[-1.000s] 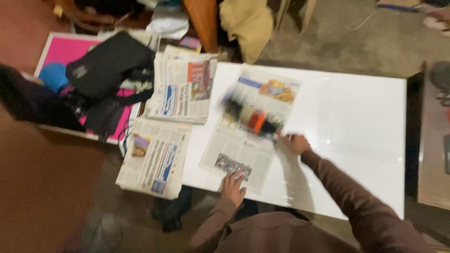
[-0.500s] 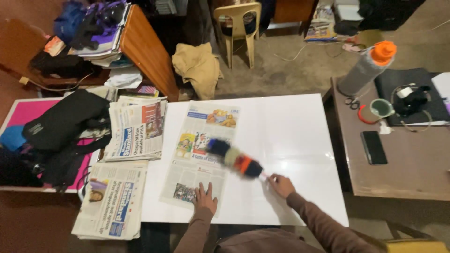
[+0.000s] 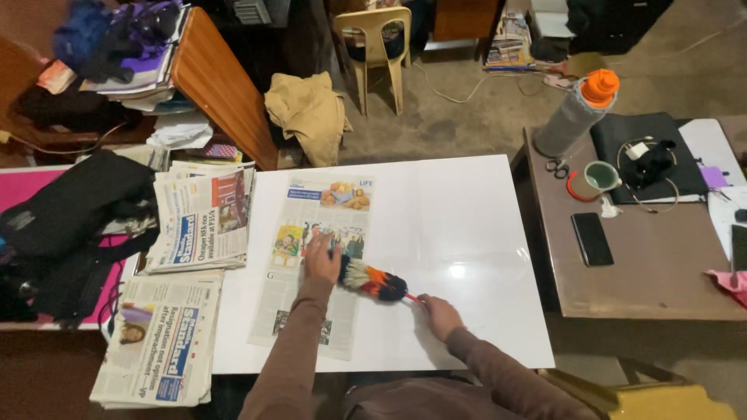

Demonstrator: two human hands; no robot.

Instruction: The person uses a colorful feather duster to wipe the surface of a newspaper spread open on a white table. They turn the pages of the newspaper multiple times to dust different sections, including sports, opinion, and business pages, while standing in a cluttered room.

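Observation:
My left hand (image 3: 320,259) lies flat on a newspaper sheet (image 3: 307,311) spread over the left part of the white table (image 3: 459,233). My right hand (image 3: 440,315) grips the thin handle of a feather duster (image 3: 373,281) with white, orange and black feathers. The duster's head rests on the sheet's right edge, just beside my left hand. Both arms wear brown sleeves.
Two newspaper stacks (image 3: 204,219) (image 3: 159,338) lie left of the table, beside a black bag (image 3: 74,210). A brown desk (image 3: 654,268) at the right holds a bottle with an orange cap (image 3: 574,115), a cup (image 3: 601,176), scissors and a phone (image 3: 591,239). A plastic chair (image 3: 377,43) stands behind.
The duster has swept down and across the sheet and now lies by my left hand, which has moved up the sheet. The camera view has shifted and steadied.

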